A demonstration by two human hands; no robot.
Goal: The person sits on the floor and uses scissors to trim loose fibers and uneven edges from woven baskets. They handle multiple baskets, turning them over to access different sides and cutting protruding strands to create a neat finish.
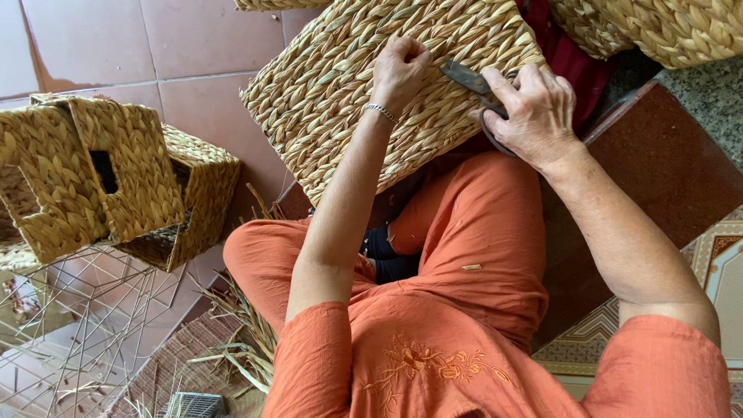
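Tiled floor (93, 46); left hand (398, 70) fisted on woven basket (348, 85), right hand (534, 112) grips scissors (468, 77).

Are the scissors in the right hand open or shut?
Cannot tell. The right hand covers the handles of the scissors; the dark blades show as one strip against the woven basket.

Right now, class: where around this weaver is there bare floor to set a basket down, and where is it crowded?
Bare: pink tiled floor between the stacked baskets and the lap basket. Crowded: wire frames and loose straw lower left; more baskets upper right.
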